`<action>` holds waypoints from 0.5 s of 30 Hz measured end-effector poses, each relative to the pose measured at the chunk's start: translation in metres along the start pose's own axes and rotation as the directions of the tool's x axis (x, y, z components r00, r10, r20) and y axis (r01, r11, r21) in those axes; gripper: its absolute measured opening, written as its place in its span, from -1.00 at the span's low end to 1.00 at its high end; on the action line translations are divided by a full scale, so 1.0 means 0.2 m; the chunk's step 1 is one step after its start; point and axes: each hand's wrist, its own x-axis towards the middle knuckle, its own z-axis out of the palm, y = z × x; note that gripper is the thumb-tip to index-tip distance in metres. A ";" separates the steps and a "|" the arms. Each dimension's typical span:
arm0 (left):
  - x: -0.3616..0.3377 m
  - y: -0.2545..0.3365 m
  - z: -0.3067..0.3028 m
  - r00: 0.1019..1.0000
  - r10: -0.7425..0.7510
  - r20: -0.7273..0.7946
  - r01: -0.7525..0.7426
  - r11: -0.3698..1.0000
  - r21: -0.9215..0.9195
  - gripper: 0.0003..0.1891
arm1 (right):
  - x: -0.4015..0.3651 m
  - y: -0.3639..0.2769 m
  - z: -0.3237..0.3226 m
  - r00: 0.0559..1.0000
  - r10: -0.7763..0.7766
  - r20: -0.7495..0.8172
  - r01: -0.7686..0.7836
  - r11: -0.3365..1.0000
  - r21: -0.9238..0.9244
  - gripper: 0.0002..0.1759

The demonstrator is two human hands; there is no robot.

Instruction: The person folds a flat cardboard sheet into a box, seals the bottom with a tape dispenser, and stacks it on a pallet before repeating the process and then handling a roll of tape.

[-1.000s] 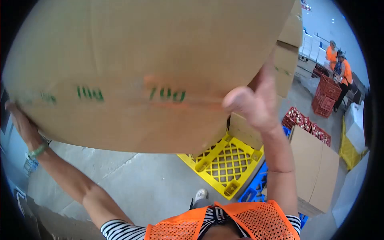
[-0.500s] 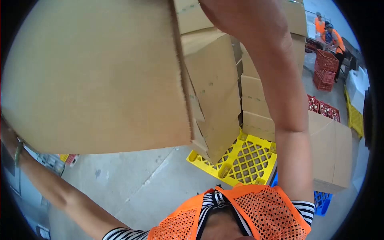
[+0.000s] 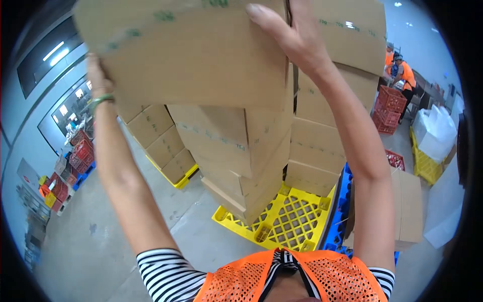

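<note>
A large cardboard box [image 3: 196, 60] with green "70g" print fills the upper middle, raised in front of me between both hands. My left hand [image 3: 98, 75], with a green band at the wrist, grips its left side, fingers partly hidden behind it. On the right edge, my right hand [image 3: 297, 38] presses with its thumb across the printed face and the other fingers out of sight. Right below, a stack of similar boxes [image 3: 216, 136] overlaps the held box's lower edge in this view. That stack stands on a yellow plastic pallet [image 3: 297, 216].
Tall box stacks [image 3: 342, 25] rise behind on the right. A blue pallet [image 3: 334, 221] and a carton [image 3: 410, 206] lie by my right arm. More boxes [image 3: 156, 136] stand at left. Red crates [image 3: 390, 108] and people in orange vests [image 3: 406, 75] are at far right.
The box has moved from close at upper left to farther forward over the stack, its printed face now showing. Both arms reach further forward, and the left hand has come up into view.
</note>
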 end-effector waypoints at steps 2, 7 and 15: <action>-0.08 -0.42 0.01 0.990 -0.140 0.000 0.140 0.990 0.021 -0.52 | -0.20 0.00 0.01 0.969 0.194 0.155 -0.196 0.981 0.000 0.00; -0.34 -0.73 -0.03 0.977 -0.209 0.041 0.194 0.951 0.239 -0.38 | -0.55 0.10 -0.06 0.763 0.553 0.335 -0.614 0.782 0.109 0.18; -0.61 -0.80 0.04 0.750 -0.653 -0.105 0.660 0.729 0.182 -0.31 | -0.80 -0.02 -0.02 0.482 0.773 0.411 -0.849 0.529 0.001 0.05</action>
